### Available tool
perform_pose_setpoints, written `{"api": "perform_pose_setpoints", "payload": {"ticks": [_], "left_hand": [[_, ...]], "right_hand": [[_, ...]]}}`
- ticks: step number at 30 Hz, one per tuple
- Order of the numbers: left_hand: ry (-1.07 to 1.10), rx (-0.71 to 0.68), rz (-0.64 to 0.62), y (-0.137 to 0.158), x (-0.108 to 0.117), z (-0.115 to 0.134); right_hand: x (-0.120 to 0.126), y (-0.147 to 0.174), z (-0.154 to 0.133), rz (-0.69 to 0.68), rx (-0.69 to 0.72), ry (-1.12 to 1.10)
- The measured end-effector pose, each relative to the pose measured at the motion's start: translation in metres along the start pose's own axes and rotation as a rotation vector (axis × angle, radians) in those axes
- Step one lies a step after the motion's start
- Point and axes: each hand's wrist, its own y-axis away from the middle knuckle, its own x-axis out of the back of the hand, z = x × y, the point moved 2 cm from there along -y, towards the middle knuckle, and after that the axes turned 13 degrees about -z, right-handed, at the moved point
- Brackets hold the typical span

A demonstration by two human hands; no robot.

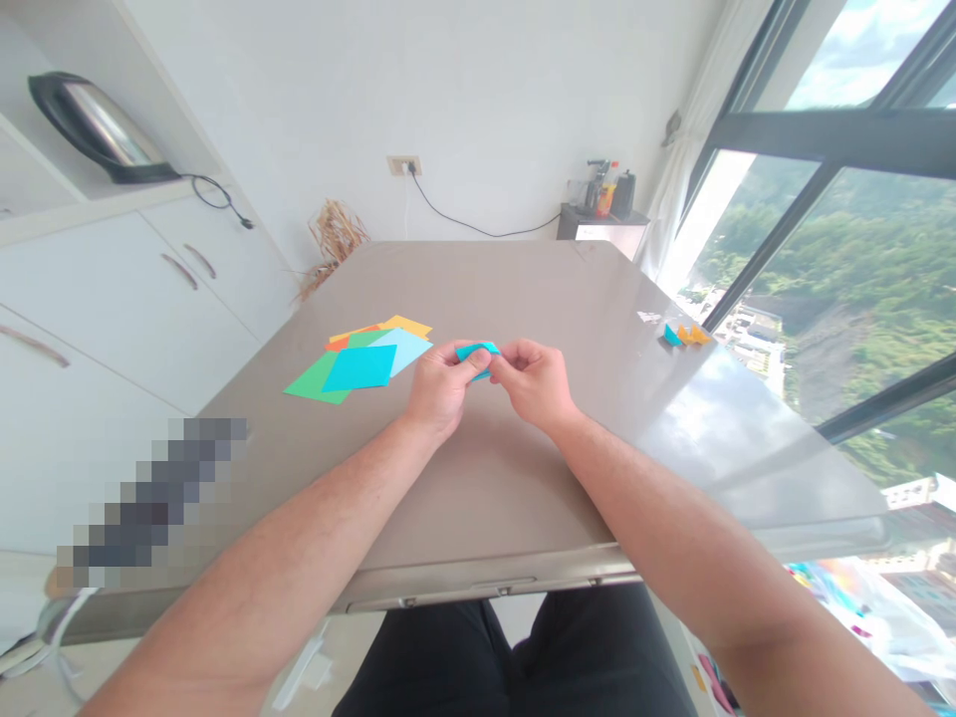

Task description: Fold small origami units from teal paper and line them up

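Over the middle of the table, a small folded piece of blue paper (476,351) is held between my two hands. My left hand (439,386) pinches its left side, thumb on top. With thumb and fingertips together, my right hand (539,380) grips the right end. Fingers cover much of the paper, so its exact folded shape is hidden. Left of my hands lies a fanned spread of coloured sheets: a blue sheet (359,368) on top, a green sheet (314,383), a pale blue sheet (409,349) and orange-yellow ones (407,325).
Small folded paper pieces, one blue (671,336) and some orange (694,335), sit at the table's right edge by the window. The brown table (508,289) reaches to the wall. A kettle (105,124) stands on the left counter; a small cabinet (603,224) is behind the table.
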Motion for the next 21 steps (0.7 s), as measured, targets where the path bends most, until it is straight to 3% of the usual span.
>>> {"api": "perform_pose_setpoints", "payload": {"ticks": [4,11,21], "left_hand": [[-0.017,-0.008,0.026,0.0,0.002,-0.002],[-0.053,-0.028,0.045,-0.003,0.007,-0.004],[-0.042,-0.037,0.035,-0.003,0.005,-0.003]], "right_hand": [[-0.001,0.0,0.001,-0.02,0.0,0.016],[0.001,0.003,-0.006,0.094,0.126,0.133],[0.004,0.006,-0.01,0.138,0.201,0.217]]}}
